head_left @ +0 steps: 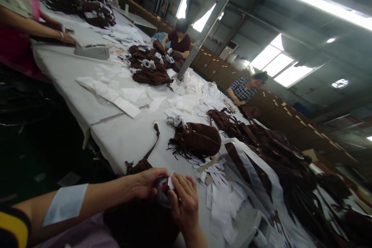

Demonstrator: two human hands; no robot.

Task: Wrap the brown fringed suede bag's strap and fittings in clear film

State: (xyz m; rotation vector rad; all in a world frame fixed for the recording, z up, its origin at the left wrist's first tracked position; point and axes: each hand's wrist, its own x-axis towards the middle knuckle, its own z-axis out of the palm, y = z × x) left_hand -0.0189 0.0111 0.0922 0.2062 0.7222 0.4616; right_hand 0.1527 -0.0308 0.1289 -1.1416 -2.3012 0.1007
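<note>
My left hand (pixel 147 183) and my right hand (pixel 183 199) meet at the table's near edge. Both pinch a small grey-wrapped part (pixel 161 192) with a bit of white paper at its top. It sits on a dark brown bag (pixel 139 223) that lies under my hands. A brown strap (pixel 151 145) runs from that bag up across the table. Just beyond lies another brown fringed bag (pixel 197 139) with a grey-wrapped fitting. White paper strips (pixel 213 174) lie scattered right of my hands.
The long white table (pixel 122 135) carries piles of brown bags (pixel 279 155) on the right and more bags (pixel 149 68) farther back, amid white paper scraps. A person's hand (pixel 67 38) rests at far left; two other people sit across. A grey dispenser (pixel 93 51) stands near that hand.
</note>
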